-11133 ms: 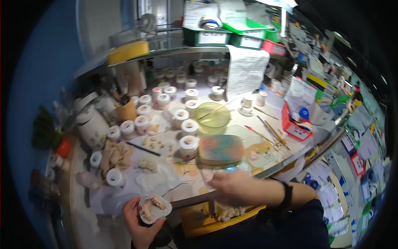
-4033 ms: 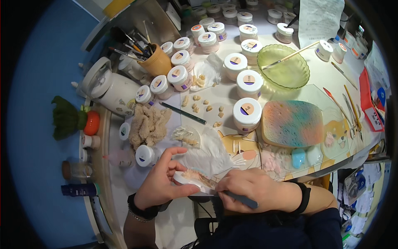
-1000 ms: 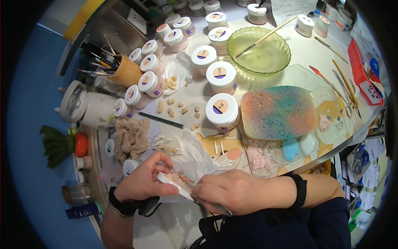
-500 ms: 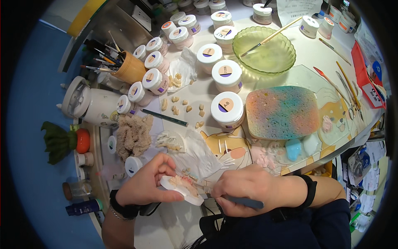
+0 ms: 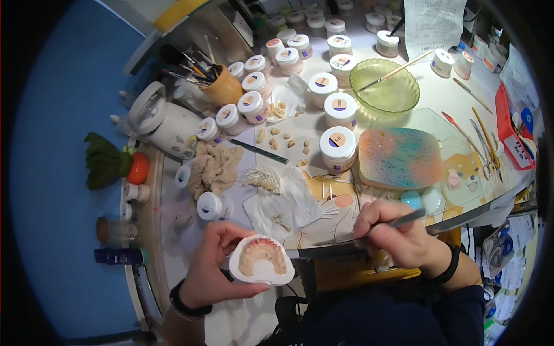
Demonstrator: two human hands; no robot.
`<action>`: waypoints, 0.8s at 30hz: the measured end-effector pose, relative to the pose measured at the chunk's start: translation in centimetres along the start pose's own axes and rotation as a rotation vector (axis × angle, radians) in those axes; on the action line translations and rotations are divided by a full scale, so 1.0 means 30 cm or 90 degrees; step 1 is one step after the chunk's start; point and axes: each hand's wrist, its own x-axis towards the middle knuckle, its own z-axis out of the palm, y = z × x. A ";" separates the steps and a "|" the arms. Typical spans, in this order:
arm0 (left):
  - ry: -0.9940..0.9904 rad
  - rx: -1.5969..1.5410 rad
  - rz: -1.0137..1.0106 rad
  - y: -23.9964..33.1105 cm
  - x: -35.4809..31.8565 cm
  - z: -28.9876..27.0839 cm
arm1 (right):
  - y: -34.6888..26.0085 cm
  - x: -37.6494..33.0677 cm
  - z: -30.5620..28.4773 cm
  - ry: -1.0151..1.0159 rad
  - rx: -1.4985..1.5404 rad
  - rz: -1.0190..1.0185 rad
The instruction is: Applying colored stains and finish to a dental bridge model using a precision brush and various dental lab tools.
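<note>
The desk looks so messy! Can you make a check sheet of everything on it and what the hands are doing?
Surface: worktable with a cartoon dog mat, crowded.
Job's things: white dental model with a row of teeth; thin tool.
Clutter: white lidded jars, green glass bowl with a brush, multicoloured sponge, brush cup, loose teeth, tissue, white kettle.
Hands: left hand has a grip on the dental model; right hand pinches the thin tool.
Cables: nothing seen.
Surroundings: blue floor, carrot toy, paper sheet.
</note>
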 end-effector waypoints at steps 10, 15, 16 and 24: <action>0.226 0.098 0.518 -0.120 -0.092 0.426 | -0.139 -0.217 -0.006 -0.065 -0.181 0.035; 0.258 0.113 0.602 -0.094 0.001 0.658 | -0.131 -0.386 -0.068 -0.141 -0.298 0.094; 0.247 0.100 0.620 -0.087 0.019 0.705 | -0.113 -0.420 -0.089 -0.147 -0.320 0.053; 0.164 0.302 0.686 -0.026 0.132 0.901 | -0.269 -0.675 -0.401 0.261 -0.610 0.146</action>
